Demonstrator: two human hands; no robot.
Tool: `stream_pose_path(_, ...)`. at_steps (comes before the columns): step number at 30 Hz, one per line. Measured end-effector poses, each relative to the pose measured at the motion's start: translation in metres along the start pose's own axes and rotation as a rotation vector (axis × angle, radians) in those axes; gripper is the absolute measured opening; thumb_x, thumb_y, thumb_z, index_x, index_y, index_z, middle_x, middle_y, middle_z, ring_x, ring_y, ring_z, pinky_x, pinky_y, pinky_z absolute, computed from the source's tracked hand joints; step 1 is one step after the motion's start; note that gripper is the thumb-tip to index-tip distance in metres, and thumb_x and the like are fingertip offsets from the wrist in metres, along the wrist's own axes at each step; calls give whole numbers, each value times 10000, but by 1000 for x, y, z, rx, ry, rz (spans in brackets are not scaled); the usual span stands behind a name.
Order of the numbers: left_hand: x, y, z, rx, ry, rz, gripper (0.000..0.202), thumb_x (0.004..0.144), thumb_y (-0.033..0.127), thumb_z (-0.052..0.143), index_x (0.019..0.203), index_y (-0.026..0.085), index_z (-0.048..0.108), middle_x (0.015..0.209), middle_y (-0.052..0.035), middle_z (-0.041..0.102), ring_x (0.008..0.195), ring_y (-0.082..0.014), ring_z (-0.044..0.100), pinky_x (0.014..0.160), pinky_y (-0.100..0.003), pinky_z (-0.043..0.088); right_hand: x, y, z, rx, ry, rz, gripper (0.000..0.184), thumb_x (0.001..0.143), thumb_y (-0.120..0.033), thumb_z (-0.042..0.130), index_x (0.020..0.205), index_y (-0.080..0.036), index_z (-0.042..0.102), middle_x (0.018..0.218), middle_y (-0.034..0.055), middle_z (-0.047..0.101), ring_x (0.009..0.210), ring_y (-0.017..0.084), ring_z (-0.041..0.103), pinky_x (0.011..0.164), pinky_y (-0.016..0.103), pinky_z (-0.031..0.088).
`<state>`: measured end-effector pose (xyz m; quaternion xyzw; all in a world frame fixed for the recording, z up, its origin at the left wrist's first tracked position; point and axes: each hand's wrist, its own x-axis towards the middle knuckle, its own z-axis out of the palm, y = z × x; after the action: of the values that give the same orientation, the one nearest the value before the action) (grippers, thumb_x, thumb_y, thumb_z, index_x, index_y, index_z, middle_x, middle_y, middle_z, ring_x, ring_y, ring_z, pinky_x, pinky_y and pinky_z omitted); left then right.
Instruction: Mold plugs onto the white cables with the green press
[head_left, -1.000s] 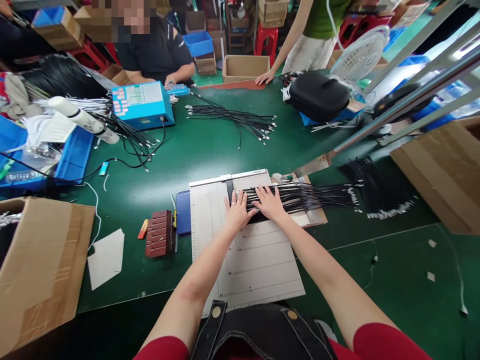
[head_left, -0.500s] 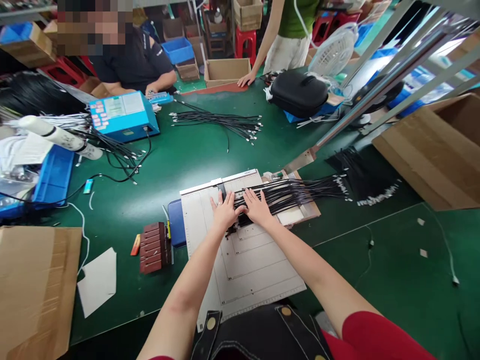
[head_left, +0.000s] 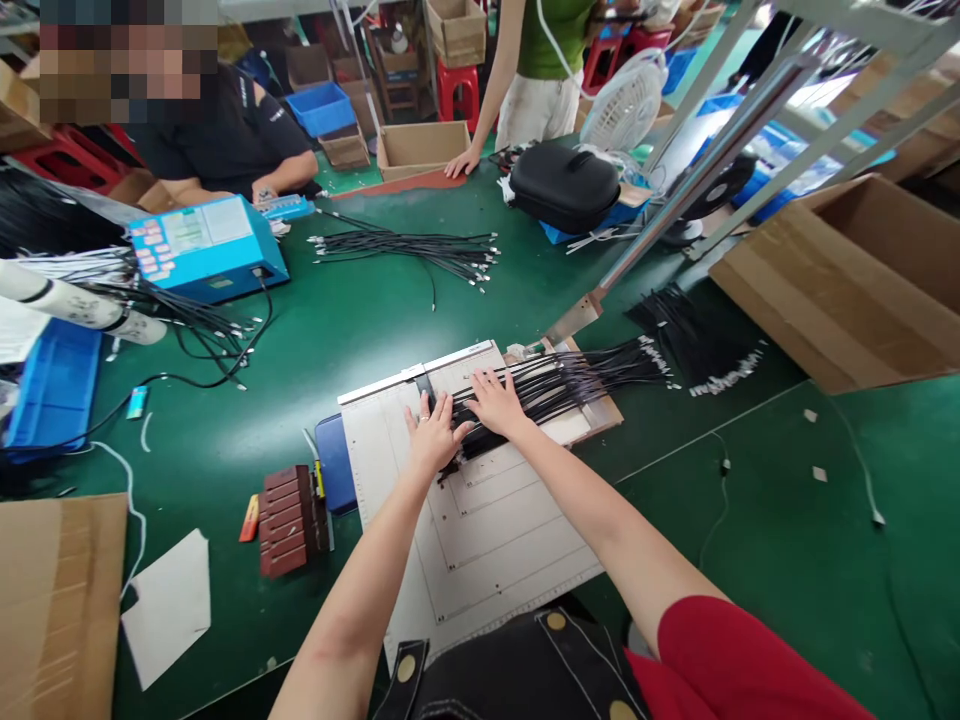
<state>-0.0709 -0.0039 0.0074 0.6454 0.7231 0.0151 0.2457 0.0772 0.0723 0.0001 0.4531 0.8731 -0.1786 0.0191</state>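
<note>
Black cables (head_left: 551, 390) lie as a bundle across the far part of a white ruled cutting board (head_left: 517, 540), their pale-tipped ends reaching past its right side. My left hand (head_left: 433, 432) rests at the bundle's left end, fingers spread beside a dark strip (head_left: 425, 384) on the board. Flat on top of the cables is my right hand (head_left: 498, 405), its fingers apart. The cable ends under my left hand are hidden. From the board's far right corner a metal arm (head_left: 581, 315) slants up and away.
More black cables (head_left: 694, 345) lie to the right, near a cardboard box (head_left: 847, 290). Another bunch (head_left: 405, 245) lies across the table, by a blue machine (head_left: 206, 245). A brown ridged block (head_left: 285, 525) sits left of the board. Two other people are at the far edge.
The whole view has shifted, so the table things appear farther left. My right hand has slid slightly away from me over the cables, and my thumbs, touching before, are now a little apart.
</note>
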Motion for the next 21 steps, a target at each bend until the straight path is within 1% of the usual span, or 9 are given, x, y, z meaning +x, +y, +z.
stream_pose_path(2, -1, -4, 2, -85, -7, -58, 644, 1013, 468, 325, 1599, 206, 264, 1644, -57, 281, 1555, -333, 86, 1219, -640, 36, 1, -11, 1, -2, -22, -45, 557, 1032, -382, 341, 1514, -111, 411, 1602, 158, 343, 1496, 344, 278, 1196, 671, 139)
stream_pose_path(5, 6, -10, 2, -220, 29, -166, 626, 1035, 378, 200, 1617, 151, 161, 1666, -81, 204, 1556, -305, 103, 1225, -599, 135, 7, -37, 6, 0, -61, -127, 511, 1024, -362, 381, 1496, -178, 451, 1593, 65, 389, 1487, 269, 318, 1237, 542, 186)
stream_pose_path(7, 12, -11, 0, -212, 56, -157, 629, 1036, 380, 197, 1617, 145, 151, 1675, -85, 161, 1558, -307, 79, 1221, -600, 143, 10, -41, 5, -8, -39, -117, 512, 1022, -361, 394, 1504, -195, 442, 1597, 43, 386, 1483, 253, 327, 1245, 495, 193)
stream_pose_path(9, 16, -8, -1, -128, 38, -97, 641, 1031, 423, 253, 1610, 155, 198, 1673, -84, 171, 1555, -337, 71, 1208, -641, 122, 9, -25, -1, -27, 17, -41, 539, 1030, -384, 387, 1526, -174, 404, 1613, 75, 351, 1491, 275, 307, 1243, 529, 174)
stream_pose_path(11, 16, -3, -1, -5, 29, -36, 660, 1018, 476, 320, 1595, 161, 265, 1662, -86, 214, 1547, -371, 94, 1196, -678, 78, 3, 7, -12, -54, 69, 80, 586, 1036, -418, 375, 1529, -102, 380, 1617, 163, 314, 1498, 343, 274, 1213, 626, 158)
stream_pose_path(13, 12, 1, 2, 105, 58, -7, 678, 1004, 515, 369, 1581, 163, 310, 1646, -91, 265, 1538, -385, 128, 1195, -686, 31, -8, 41, -22, -78, 93, 181, 611, 1036, -442, 373, 1504, -50, 406, 1587, 229, 342, 1483, 406, 276, 1170, 706, 154)
stream_pose_path(15, 5, 4, 6, 173, 95, 5, 690, 993, 534, 402, 1574, 170, 329, 1635, -94, 295, 1533, -385, 154, 1199, -679, 5, -23, 66, -28, -95, 100, 211, 593, 1029, -461, 398, 1480, -80, 456, 1557, 206, 410, 1467, 408, 307, 1168, 713, 152)
stream_pose_path(17, -1, 4, 10, 204, 117, 13, 691, 984, 538, 426, 1570, 182, 342, 1630, -91, 310, 1529, -388, 168, 1200, -678, -4, -38, 77, -28, -103, 104, 201, 571, 1026, -475, 410, 1481, -135, 468, 1556, 159, 433, 1470, 374, 316, 1184, 686, 158)
stream_pose_path(21, -8, 2, 12, 210, 137, 23, 683, 972, 528, 464, 1565, 204, 361, 1624, -89, 330, 1531, -392, 154, 1198, -679, -37, -54, 73, -18, -102, 129, 201, 603, 1020, -511, 407, 1514, -168, 427, 1584, 149, 392, 1489, 362, 279, 1179, 675, 184)
